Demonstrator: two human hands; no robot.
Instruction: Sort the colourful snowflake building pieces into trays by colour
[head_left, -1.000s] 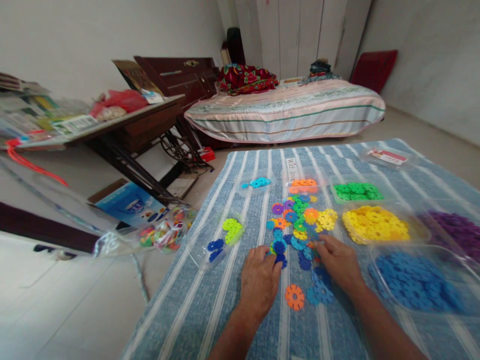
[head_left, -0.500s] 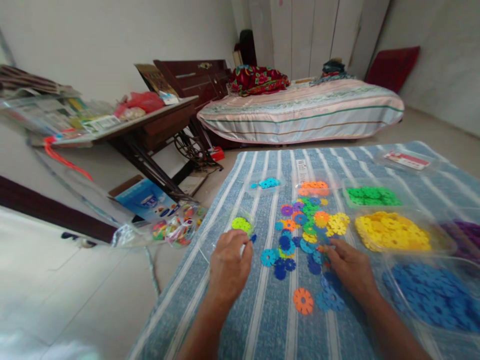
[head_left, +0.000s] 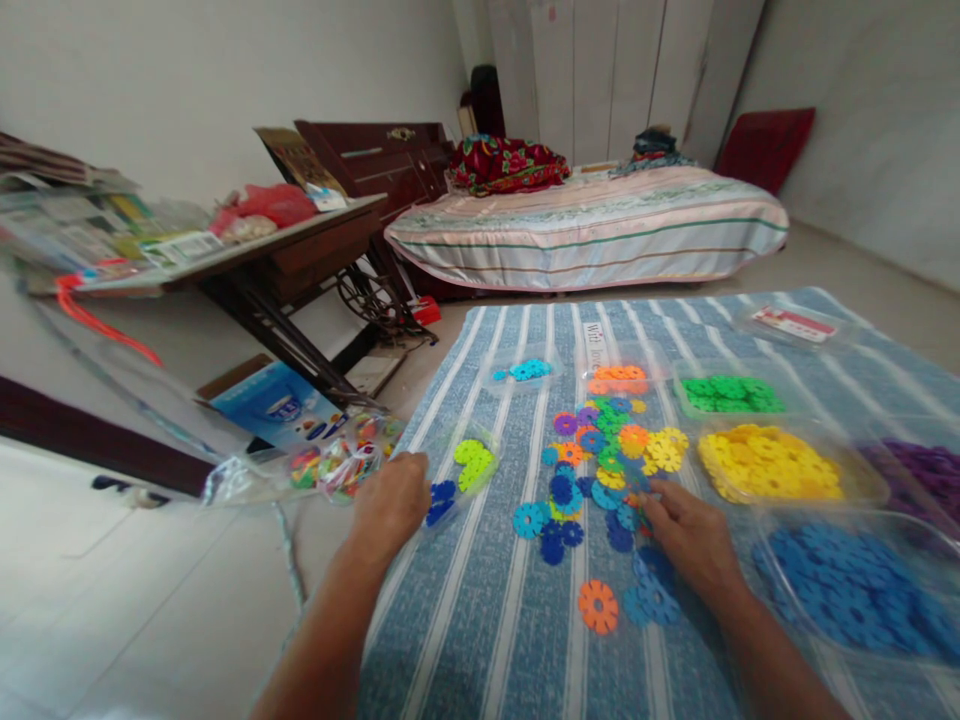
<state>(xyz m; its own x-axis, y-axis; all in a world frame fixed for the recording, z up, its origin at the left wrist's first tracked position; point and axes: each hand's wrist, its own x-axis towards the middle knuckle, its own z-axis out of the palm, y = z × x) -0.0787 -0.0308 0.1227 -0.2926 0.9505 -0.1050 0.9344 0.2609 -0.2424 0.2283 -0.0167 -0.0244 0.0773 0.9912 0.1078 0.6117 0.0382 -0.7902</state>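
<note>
Blue-and-white striped cloth surface [head_left: 487, 640] in the head view, discs and clear trays spread over it. We have our left hand [head_left: 394, 495] at the surface's left edge, right at the outer side of the left tray [head_left: 444, 452]. Fingers curled inward, tips out of sight; we can't tell how tightly they close or whether they have the tray's rim. That tray holds lime-green discs [head_left: 475, 465] toward the far side and dark blue discs [head_left: 440, 500] nearer us.

Our right hand [head_left: 694, 540] is low at the right side of the mixed disc pile [head_left: 611, 450], thumb and index tips close together by small pieces. Can't tell if it has hold of one. Pile sits mid-surface, colours overlapping. Orange disc [head_left: 598, 606] lies flat on its own toward the near edge; loose blue discs [head_left: 651, 598] beside it, near our right wrist.

Toward the far edge we've got light blue discs [head_left: 531, 370], orange discs [head_left: 619, 378] and green discs [head_left: 733, 393], each in its own tray. Toward the right edge: yellow discs [head_left: 772, 465], purple discs [head_left: 919, 470], big blue discs [head_left: 855, 580], also in trays. Labelled clear box [head_left: 795, 323] near the far right corner. Bed [head_left: 585, 230] beyond the far edge.
</note>
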